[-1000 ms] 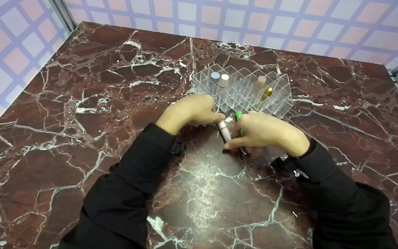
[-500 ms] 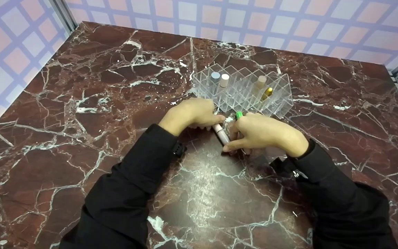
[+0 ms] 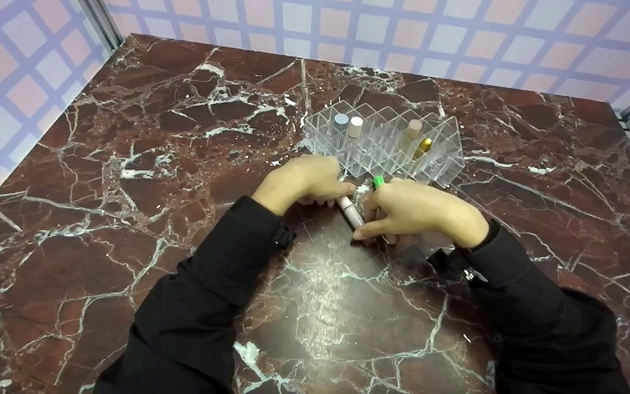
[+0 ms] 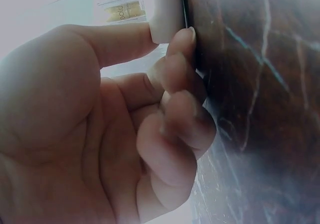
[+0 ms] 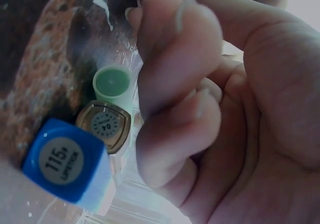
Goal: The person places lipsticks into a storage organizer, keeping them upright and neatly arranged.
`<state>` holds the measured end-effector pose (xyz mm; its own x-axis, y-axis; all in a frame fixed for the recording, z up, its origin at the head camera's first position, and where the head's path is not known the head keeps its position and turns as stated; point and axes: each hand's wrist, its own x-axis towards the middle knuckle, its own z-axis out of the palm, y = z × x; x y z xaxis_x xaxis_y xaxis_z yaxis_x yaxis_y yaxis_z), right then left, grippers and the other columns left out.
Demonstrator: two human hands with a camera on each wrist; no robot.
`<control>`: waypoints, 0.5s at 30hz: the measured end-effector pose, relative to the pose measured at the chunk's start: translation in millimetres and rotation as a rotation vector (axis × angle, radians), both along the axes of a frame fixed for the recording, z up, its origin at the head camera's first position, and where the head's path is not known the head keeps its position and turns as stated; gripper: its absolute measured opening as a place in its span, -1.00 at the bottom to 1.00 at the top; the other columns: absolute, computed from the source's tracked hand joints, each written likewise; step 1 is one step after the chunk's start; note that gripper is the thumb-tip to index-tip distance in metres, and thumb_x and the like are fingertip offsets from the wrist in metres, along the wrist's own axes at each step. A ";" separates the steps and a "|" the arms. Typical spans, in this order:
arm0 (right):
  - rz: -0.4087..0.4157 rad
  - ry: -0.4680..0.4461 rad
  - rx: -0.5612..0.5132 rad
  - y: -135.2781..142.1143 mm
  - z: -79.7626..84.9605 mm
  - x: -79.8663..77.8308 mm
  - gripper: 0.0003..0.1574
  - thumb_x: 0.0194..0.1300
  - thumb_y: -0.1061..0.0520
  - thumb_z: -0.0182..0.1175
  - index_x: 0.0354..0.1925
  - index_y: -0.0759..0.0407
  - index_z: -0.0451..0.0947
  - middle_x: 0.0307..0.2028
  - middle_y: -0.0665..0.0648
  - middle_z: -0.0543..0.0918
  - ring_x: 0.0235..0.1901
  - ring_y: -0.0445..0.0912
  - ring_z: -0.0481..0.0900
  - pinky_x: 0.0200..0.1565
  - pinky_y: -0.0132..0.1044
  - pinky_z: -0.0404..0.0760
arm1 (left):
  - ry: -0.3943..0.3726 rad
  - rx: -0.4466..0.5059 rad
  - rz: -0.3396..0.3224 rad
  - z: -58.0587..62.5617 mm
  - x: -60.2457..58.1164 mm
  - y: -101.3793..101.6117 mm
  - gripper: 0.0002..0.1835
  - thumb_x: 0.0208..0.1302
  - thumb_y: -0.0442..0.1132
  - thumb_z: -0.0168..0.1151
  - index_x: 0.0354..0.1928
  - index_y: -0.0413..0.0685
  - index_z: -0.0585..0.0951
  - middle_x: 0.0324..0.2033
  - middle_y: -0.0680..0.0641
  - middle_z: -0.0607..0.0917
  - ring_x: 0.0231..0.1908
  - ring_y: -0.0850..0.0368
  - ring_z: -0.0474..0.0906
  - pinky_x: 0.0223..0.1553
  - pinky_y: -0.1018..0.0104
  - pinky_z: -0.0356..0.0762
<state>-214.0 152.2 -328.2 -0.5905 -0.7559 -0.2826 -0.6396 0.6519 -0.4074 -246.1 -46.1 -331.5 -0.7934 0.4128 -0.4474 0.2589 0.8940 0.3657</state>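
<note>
Pinching a pale cosmetic tube (image 3: 352, 215) at its far end in the left grip (image 3: 309, 178) and near end in the right grip (image 3: 416, 208). Holding it aslant between both grips, with a blue lipstick (image 5: 68, 165) beside the right grip.

Seen from the head, the desk (image 3: 315, 328) is moderately lit, probably from overhead, with a pale glare streak in front of the clear rack (image 3: 368, 158) and soft shadows between them. Both wrist views are hazy: the rack washes toward white, and the fingers of the right hand (image 5: 235, 109) blur.
</note>
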 end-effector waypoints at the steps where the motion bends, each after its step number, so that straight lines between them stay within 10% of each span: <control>1: -0.008 -0.018 0.005 0.1 0.0 0.2 -0.60 0.30 -0.25 0.35 -0.42 0.01 0.67 -0.67 -0.15 0.64 -0.72 -0.23 0.60 -0.42 -0.28 0.66 | -0.003 0.001 0.001 0.1 0.0 0.1 -0.53 0.49 0.12 0.08 -0.41 -0.09 0.66 -0.53 -0.03 0.67 -0.71 0.21 0.42 -0.67 0.39 0.39; 15: -0.095 -0.201 0.120 2.3 3.6 5.4 -0.44 0.26 -0.37 0.32 -0.42 0.09 0.63 -0.69 -0.04 0.66 -0.73 -0.14 0.64 -0.59 -0.24 0.67 | -0.001 0.005 0.002 -1.3 -0.6 0.2 -0.63 0.46 0.00 0.09 -0.39 -0.08 0.67 -0.49 -0.03 0.71 -0.67 0.18 0.46 -0.63 0.38 0.43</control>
<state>-208.6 154.5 -324.6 -0.5799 -0.6536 -0.4864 -0.4870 0.7567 -0.4362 -246.7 -46.0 -332.8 -0.7937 0.4134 -0.4463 0.2563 0.8926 0.3710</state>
